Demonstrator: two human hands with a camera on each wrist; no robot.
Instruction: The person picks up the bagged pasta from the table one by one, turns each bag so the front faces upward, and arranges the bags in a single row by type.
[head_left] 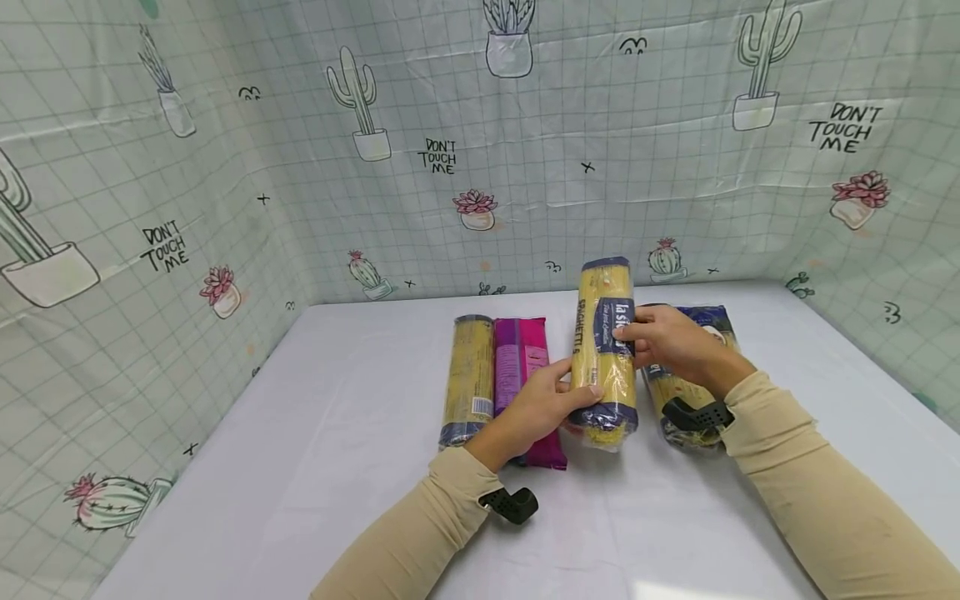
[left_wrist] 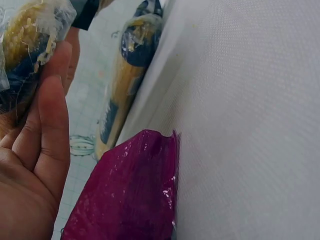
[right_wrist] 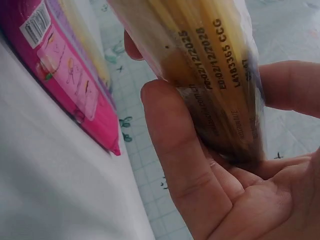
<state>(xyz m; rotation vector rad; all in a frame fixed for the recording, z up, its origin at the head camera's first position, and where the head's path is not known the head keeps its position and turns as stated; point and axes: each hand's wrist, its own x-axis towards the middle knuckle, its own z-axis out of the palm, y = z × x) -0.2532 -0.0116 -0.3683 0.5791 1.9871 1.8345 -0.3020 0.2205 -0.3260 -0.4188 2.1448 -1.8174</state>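
Note:
A clear packet of spaghetti with blue ends and a blue label is held tilted up over the table in the head view. My left hand grips its lower left side, thumb across the front. On its upper right side, my right hand holds it with the thumb on the label. Printed dates show on the spaghetti packet in the right wrist view. Just left of it lies a pink and purple packet, partly behind my left hand. Another spaghetti packet lies to the right, partly covered by my right hand and wrist.
A further yellow pasta packet lies at the left of the row, beside the pink and purple one. All rest on a white table. A cactus-printed sheet hangs behind and along the sides.

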